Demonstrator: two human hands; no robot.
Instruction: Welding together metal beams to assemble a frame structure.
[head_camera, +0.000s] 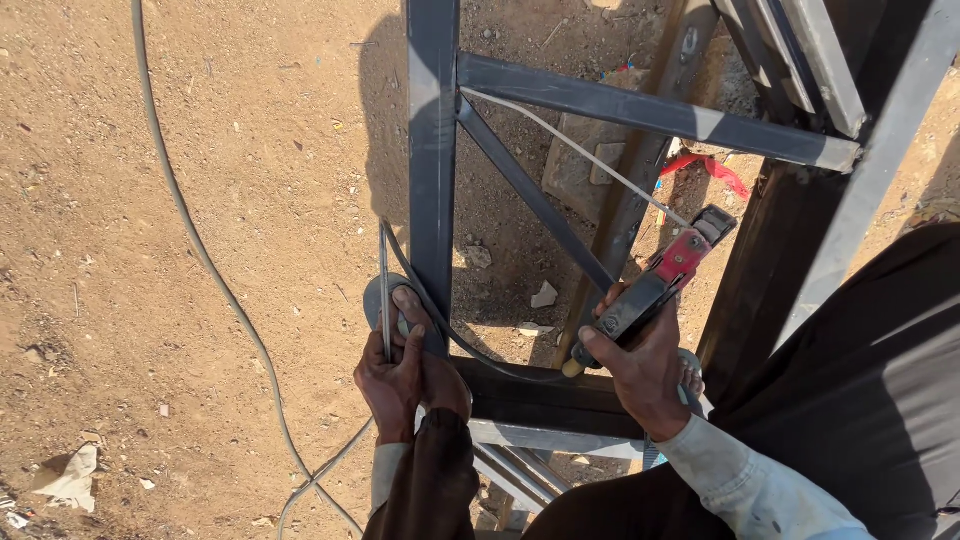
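Steel frame (432, 170) stands on the dirt ground (150, 200), judged heavy and rigid; the right hand (645, 375), fingers clamped, holds the electrode holder (655, 285) by its handle, rod (575, 150) thin and springy; the left hand (405, 380) pinches a stiff cable (384, 290) at the frame's lower corner.

Matt grey metal frame (432, 150), rough dirt (150, 250)

Hard, bright daylight floods the scene, and the sandy ground (180, 200) looks pale and almost washed out at the left. The dark metal frame (432, 150) throws a sharp-edged shadow (385, 130) onto the dirt just beside its upright (so the light comes from the right). Sunlit bands glare on the slanted bars at upper right. Focus is crisp throughout, with little visible blur or edge distortion.
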